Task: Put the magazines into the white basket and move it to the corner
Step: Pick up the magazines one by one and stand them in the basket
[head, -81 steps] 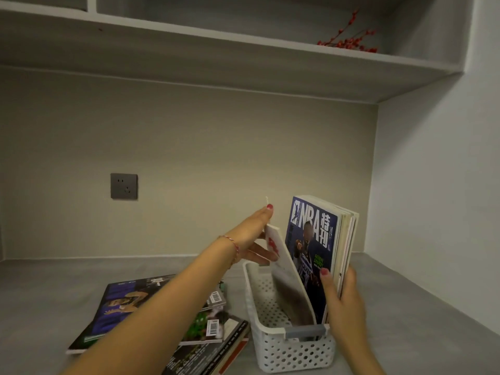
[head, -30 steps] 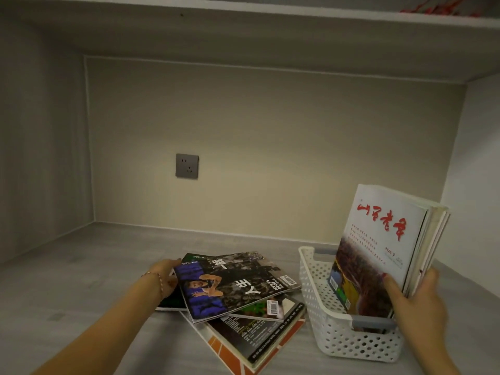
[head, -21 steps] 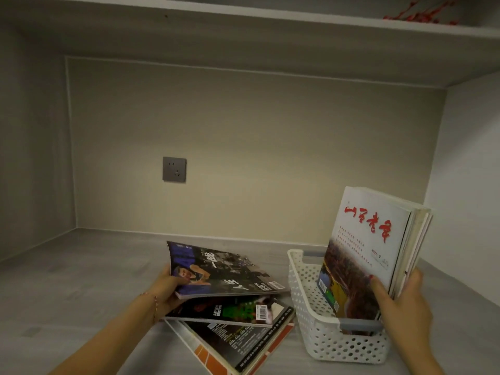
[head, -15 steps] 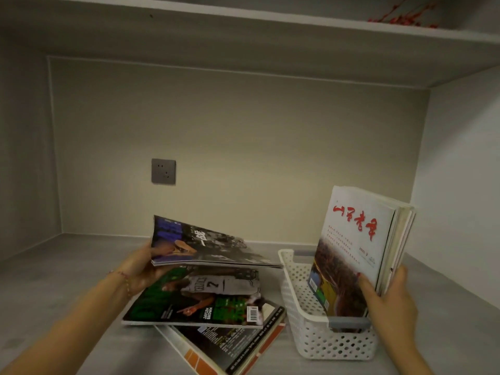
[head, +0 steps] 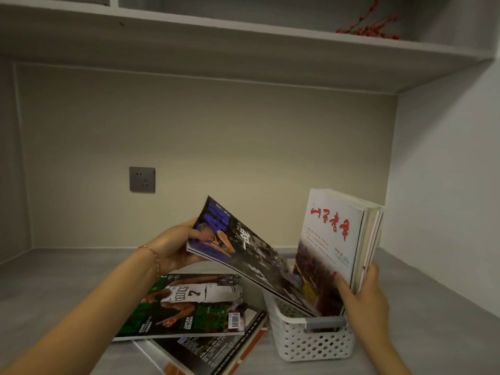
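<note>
A white perforated basket [head: 308,342] with a grey handle stands on the grey desk. Several magazines stand upright in it, the front one white with red characters [head: 332,234]. My right hand [head: 365,296] grips this upright bundle at its near edge. My left hand [head: 173,247] holds a dark magazine [head: 243,253] by its far end, tilted down so its lower edge dips into the basket beside the bundle. Left of the basket, a green basketball magazine [head: 189,304] lies flat on top of another magazine [head: 216,353].
The desk [head: 54,288] sits in an alcove with a back wall, a side wall at the right and a shelf overhead. A grey wall socket [head: 142,179] is on the back wall. Red berry twigs [head: 370,25] lie on the shelf.
My left hand has lifted the dark magazine off the flat pile and swung it right, tipping it into the basket. The right hand keeps holding the upright bundle.
</note>
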